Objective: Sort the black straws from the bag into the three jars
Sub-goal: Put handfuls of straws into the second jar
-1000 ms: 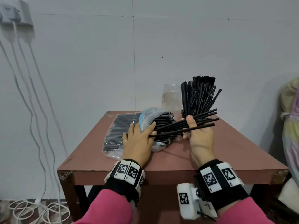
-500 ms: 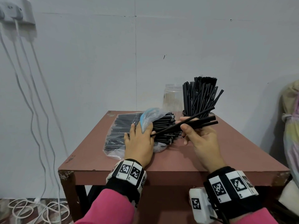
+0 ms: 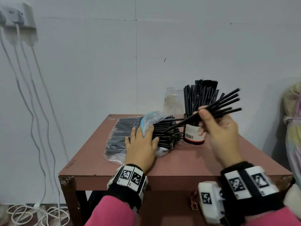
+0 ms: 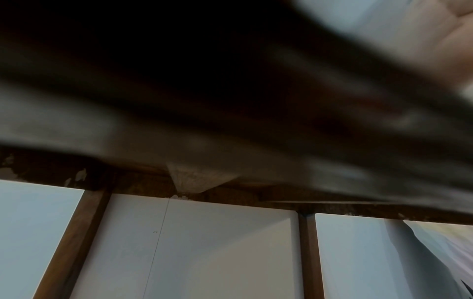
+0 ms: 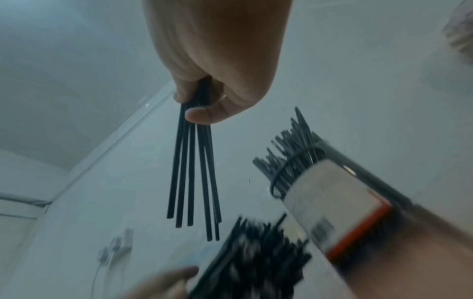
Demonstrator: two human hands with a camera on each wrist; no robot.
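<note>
My right hand (image 3: 216, 126) pinches a small bundle of black straws (image 3: 226, 103) lifted off the table, tilted up to the right, in front of a labelled jar (image 3: 193, 134) packed with upright straws. In the right wrist view the bundle of black straws (image 5: 194, 172) hangs from my fingers beside the labelled jar (image 5: 330, 200). My left hand (image 3: 141, 144) rests flat on the clear plastic bag (image 3: 117, 141), which holds many black straws (image 3: 166, 132) spilling from its open end. An empty clear jar (image 3: 173, 101) stands behind. The left wrist view is dark and blurred.
The brown table (image 3: 187, 162) stands against a pale wall. White cables (image 3: 32, 111) hang from a wall socket at the left and coil on the floor. A pale bundle of cloth (image 3: 293, 128) sits at the right edge.
My right hand has lifted the straw bundle up and to the right, away from the bag's mouth, tilting its far ends upward. The left hand has stayed on the bag.
</note>
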